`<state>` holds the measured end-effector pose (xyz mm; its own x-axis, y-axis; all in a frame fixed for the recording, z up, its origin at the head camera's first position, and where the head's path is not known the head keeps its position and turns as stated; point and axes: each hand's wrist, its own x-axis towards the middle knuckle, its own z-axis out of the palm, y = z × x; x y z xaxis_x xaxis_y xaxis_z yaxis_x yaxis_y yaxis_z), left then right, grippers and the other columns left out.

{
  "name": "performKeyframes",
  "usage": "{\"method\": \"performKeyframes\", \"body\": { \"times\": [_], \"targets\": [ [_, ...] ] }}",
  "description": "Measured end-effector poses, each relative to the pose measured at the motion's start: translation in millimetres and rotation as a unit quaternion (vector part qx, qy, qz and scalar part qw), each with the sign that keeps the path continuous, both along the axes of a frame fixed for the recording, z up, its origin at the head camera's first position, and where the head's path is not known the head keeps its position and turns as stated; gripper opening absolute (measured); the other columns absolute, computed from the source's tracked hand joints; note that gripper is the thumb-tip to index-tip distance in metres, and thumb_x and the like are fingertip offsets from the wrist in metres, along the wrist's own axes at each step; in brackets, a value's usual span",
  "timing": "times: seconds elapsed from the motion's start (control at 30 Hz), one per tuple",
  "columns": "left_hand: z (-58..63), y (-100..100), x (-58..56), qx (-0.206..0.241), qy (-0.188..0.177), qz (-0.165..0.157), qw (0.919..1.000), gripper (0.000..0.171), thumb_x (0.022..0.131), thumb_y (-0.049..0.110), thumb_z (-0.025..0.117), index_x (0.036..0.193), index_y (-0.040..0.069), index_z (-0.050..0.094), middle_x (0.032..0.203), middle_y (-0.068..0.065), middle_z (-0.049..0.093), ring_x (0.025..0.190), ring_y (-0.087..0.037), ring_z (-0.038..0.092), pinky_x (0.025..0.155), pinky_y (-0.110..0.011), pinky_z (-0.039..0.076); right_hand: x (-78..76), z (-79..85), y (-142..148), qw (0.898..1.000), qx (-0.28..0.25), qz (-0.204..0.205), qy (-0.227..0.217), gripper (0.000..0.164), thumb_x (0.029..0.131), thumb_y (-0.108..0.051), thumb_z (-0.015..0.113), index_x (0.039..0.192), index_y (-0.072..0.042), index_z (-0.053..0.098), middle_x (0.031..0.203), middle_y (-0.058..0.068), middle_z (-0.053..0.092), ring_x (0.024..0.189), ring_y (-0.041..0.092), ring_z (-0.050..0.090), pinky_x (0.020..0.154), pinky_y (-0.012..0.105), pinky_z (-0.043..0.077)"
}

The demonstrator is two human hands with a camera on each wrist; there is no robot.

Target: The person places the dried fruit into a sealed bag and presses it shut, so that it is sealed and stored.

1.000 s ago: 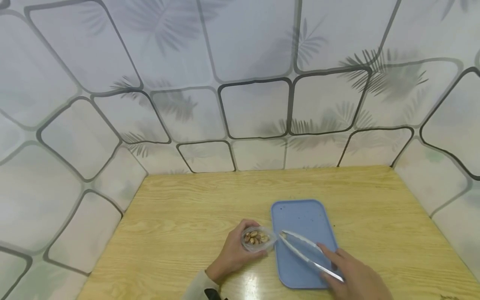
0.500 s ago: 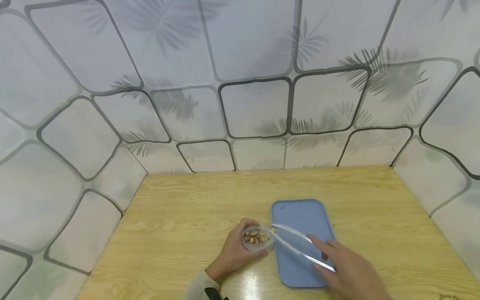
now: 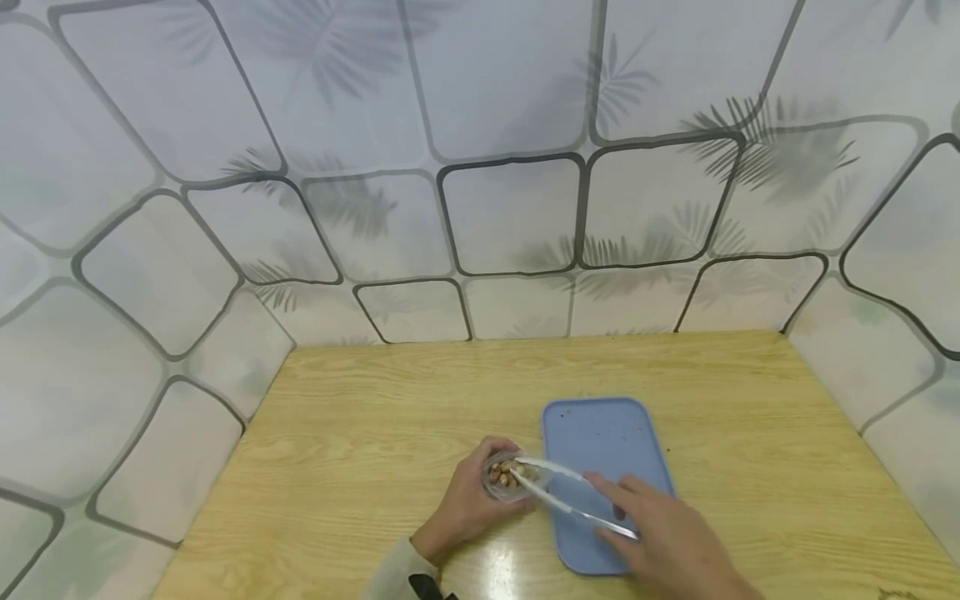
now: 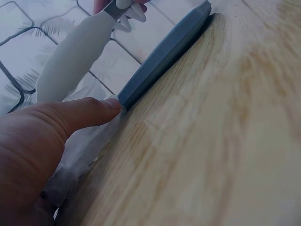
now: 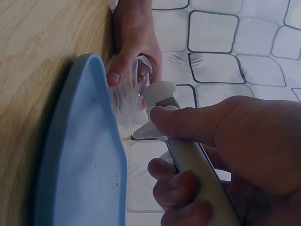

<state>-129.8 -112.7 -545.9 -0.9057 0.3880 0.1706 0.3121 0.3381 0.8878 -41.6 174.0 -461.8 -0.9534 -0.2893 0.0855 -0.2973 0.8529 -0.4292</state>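
Observation:
My left hand (image 3: pixel 463 507) grips a clear plastic bag (image 5: pixel 123 96) with its mouth spread open, left of the blue tray (image 3: pixel 611 429). Inside lie several tan-brown nuts (image 3: pixel 497 477) that look like pistachios. My right hand (image 3: pixel 667 533) holds metal tongs (image 3: pixel 553 501) with white tips, thumb on one arm and fingers round the other. The tips reach over the bag's mouth onto the nuts, slightly apart. In the left wrist view my thumb presses the bag beside the tray's edge, and a white tong head (image 4: pixel 70 59) is above it.
The tray lies flat on the wood-grain table (image 3: pixel 375 417), with small dark specks on it. Patterned cloth walls (image 3: pixel 510 217) enclose the table at the back and both sides.
My right hand has moved left with the tongs, from over the tray to over the bag, and the tips now reach the nuts. The left hand and bag have stayed put.

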Motion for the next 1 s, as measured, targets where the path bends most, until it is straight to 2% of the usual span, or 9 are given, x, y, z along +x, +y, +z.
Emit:
{"method": "performKeyframes", "body": {
  "times": [0.13, 0.3, 0.47, 0.6, 0.77, 1.0],
  "targets": [
    [-1.3, 0, -0.8, 0.004, 0.008, -0.003, 1.0, 0.069, 0.077, 0.024, 0.101, 0.134, 0.023, 0.063, 0.131, 0.008, 0.074, 0.124, -0.014, 0.068, 0.116, -0.037, 0.049, -1.3, -2.1, -3, 1.0, 0.006, -0.001, -0.013, 0.065, 0.087, -0.037, 0.09, 0.148, -0.026, 0.068, 0.099, -0.017, 0.065, 0.079, -0.006, 0.055, 0.07, 0.025, 0.053],
    [-2.2, -1, -2.1, 0.003, 0.026, -0.006, 0.9996, 0.068, 0.077, 0.022, 0.1, 0.134, 0.021, 0.062, 0.132, 0.005, 0.074, 0.123, -0.013, 0.069, 0.114, -0.035, 0.052, -1.4, -1.9, -4, 1.0, 0.004, -0.001, -0.016, 0.068, 0.086, -0.038, 0.091, 0.149, -0.025, 0.067, 0.1, -0.015, 0.065, 0.077, -0.007, 0.052, 0.067, 0.024, 0.051],
    [-0.5, -1, -0.3, 0.002, 0.012, -0.002, 0.9999, 0.069, 0.076, 0.024, 0.101, 0.134, 0.022, 0.063, 0.131, 0.006, 0.074, 0.124, -0.014, 0.068, 0.115, -0.036, 0.05, -0.1, -2.5, -1, 1.0, -0.007, -0.005, -0.001, 0.071, 0.086, -0.038, 0.092, 0.15, -0.023, 0.067, 0.098, -0.017, 0.062, 0.074, -0.008, 0.048, 0.064, 0.023, 0.047],
    [0.5, 0, 1.7, -0.003, -0.002, 0.001, 1.0, 0.071, 0.076, 0.027, 0.102, 0.135, 0.025, 0.062, 0.132, 0.009, 0.074, 0.127, -0.014, 0.067, 0.117, -0.037, 0.047, 1.8, -5.1, 4, 0.999, -0.039, -0.009, 0.018, 0.073, 0.085, -0.034, 0.093, 0.151, -0.02, 0.066, 0.097, -0.016, 0.061, 0.067, -0.007, 0.04, 0.059, 0.021, 0.039],
    [1.7, 1, 2.2, -0.012, -0.004, 0.004, 0.9999, 0.071, 0.076, 0.027, 0.102, 0.135, 0.026, 0.061, 0.135, 0.009, 0.073, 0.13, -0.014, 0.066, 0.119, -0.037, 0.047, 3.3, -8.5, 13, 0.997, -0.065, -0.038, 0.033, 0.072, 0.084, -0.027, 0.094, 0.151, -0.021, 0.066, 0.098, -0.016, 0.061, 0.062, -0.008, 0.036, 0.056, 0.02, 0.036],
    [2.0, 1, 1.8, -0.017, 0.0, 0.009, 0.9998, 0.071, 0.076, 0.026, 0.101, 0.135, 0.025, 0.061, 0.137, 0.006, 0.073, 0.126, -0.015, 0.068, 0.115, -0.035, 0.05, 1.9, -17.9, 35, 0.991, -0.068, -0.097, 0.056, 0.078, 0.085, -0.029, 0.094, 0.155, -0.015, 0.061, 0.097, -0.011, 0.059, 0.073, -0.009, 0.046, 0.059, 0.021, 0.041]
  ]
}}
